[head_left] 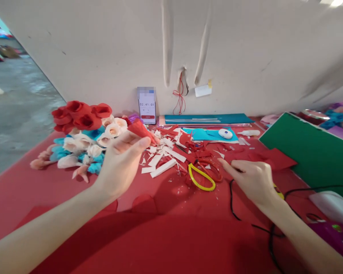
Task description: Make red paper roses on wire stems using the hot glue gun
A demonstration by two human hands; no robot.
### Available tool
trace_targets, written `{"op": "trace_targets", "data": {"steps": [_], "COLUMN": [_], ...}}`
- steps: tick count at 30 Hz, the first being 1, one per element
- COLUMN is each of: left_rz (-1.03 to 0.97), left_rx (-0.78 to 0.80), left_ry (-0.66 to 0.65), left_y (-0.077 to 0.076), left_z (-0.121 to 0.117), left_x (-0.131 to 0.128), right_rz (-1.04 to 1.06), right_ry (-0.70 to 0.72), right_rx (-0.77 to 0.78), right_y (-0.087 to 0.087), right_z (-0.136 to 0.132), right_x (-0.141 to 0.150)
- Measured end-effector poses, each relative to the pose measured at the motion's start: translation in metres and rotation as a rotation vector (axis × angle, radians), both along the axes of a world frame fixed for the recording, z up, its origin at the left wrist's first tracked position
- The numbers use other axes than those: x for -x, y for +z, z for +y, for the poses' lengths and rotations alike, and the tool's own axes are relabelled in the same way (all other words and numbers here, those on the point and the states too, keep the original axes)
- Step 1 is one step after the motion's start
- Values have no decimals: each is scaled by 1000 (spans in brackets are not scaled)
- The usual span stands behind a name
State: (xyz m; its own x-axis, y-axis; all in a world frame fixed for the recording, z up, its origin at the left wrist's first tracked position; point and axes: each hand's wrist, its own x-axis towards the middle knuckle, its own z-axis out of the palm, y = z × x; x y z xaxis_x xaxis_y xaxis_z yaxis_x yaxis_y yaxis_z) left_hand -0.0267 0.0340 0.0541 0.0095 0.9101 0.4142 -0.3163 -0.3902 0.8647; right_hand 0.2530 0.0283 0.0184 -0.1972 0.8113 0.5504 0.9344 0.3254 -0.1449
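Note:
My left hand (118, 163) is raised at the centre-left, pinching a piece of red crepe paper (140, 129) between thumb and fingers. My right hand (250, 179) is above the table on the right, its fingers curled and one digit pointing toward the scissors. Whatever it may hold is hidden. Scissors with yellow and red handles (201, 182) lie between my hands, blades toward the paper scraps (165, 156). Left of my left hand sits a heap of paper flowers: red roses (81, 114), cream roses (112, 131) and blue ones (95, 167).
A phone showing a timer (147, 108) leans on the wall. Blue paper (194, 134) carries a white oval object (225, 133), with a white bottle (250, 133) beside it. A green board (311, 152) slants at right. Black cord (271, 243) loops near a purple device (328, 236).

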Motion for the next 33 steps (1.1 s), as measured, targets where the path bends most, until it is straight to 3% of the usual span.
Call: {"op": "trace_targets", "data": {"steps": [5, 9, 11, 15, 21, 33], "left_rz": [143, 270, 386, 688, 886, 815], "left_rx": [34, -27, -128, -476, -681, -619], "left_ry": [-61, -62, -50, 6, 36, 62], "left_y": [-11, -8, -7, -7, -10, -12], "left_z": [-4, -15, -20, -25, -32, -31], "left_x": [-4, -8, -10, -14, -18, -19], "right_rz": [-5, 80, 136, 207, 268, 300], "right_ry": [209, 389, 468, 613, 703, 754], "right_rx": [93, 112, 129, 147, 101, 111], "right_y": [1, 9, 12, 10, 4, 1], "right_z": [19, 7, -7, -27, -31, -35], "right_x": [14, 38, 52, 70, 73, 75]}}
